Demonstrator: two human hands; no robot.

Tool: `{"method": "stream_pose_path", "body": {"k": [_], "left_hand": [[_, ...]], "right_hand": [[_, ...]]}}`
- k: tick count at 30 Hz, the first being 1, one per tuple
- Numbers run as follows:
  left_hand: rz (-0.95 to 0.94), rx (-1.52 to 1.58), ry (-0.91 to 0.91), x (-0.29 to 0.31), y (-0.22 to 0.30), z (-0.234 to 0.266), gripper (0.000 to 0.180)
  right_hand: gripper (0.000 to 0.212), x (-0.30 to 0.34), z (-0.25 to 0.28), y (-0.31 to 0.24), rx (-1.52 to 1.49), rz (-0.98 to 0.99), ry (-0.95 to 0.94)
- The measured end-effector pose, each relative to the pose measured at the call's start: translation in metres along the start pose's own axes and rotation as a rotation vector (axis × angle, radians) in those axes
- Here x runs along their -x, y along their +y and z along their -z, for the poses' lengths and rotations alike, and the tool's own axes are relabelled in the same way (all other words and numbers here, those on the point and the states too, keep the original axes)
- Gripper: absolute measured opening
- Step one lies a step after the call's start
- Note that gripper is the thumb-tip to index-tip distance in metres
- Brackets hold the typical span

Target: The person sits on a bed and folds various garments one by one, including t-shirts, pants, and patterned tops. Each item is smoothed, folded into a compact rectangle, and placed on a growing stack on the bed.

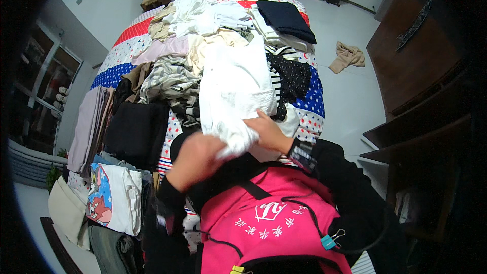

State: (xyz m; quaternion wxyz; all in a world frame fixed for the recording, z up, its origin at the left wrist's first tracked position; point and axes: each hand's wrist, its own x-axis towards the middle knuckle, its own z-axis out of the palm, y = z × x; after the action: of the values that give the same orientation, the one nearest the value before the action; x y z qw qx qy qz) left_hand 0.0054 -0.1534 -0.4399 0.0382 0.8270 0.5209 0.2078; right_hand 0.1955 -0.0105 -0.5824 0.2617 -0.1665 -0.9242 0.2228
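Observation:
A long white garment (236,81) lies stretched away from me over the heap on the bed, its near end bunched up. My left hand (198,155), blurred by motion, closes on the near left corner of this bunched cloth. At the near right side my right hand (269,132) grips the same garment, its fingers over the crumpled part. Whether the garment is a shirt or trousers I cannot tell. Beneath and beside it are a grey checked garment (167,78), a cream one (203,53) and a black dotted one (291,76).
The bed's patterned sheet (309,94) shows between clothes. Folded black clothes (137,129) and a folded white cartoon T-shirt (124,193) lie left; a folded navy stack (286,20) sits far right. A beige garment (347,57) is on the floor near a brown wooden cabinet (413,61).

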Motion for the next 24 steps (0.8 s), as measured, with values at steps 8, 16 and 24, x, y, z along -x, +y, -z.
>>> {"method": "stream_pose_path", "body": {"k": [8,16,24], "left_hand": [[0.351,-0.264,0.209,-0.076,-0.084,-0.027,0.061],[0.377,-0.492,-0.032,-0.045,-0.081,-0.138,0.076],[0.265,-0.191,0.21,-0.04,-0.065,-0.111,0.03]], "right_hand": [[0.059,-0.055,-0.014,0.057,-0.216,-0.673,0.123],[0.051,-0.018,-0.005,0.024,-0.333,-0.469,0.276],[0.056,0.001,0.038,0.001,0.36,-0.12,0.115]]}}
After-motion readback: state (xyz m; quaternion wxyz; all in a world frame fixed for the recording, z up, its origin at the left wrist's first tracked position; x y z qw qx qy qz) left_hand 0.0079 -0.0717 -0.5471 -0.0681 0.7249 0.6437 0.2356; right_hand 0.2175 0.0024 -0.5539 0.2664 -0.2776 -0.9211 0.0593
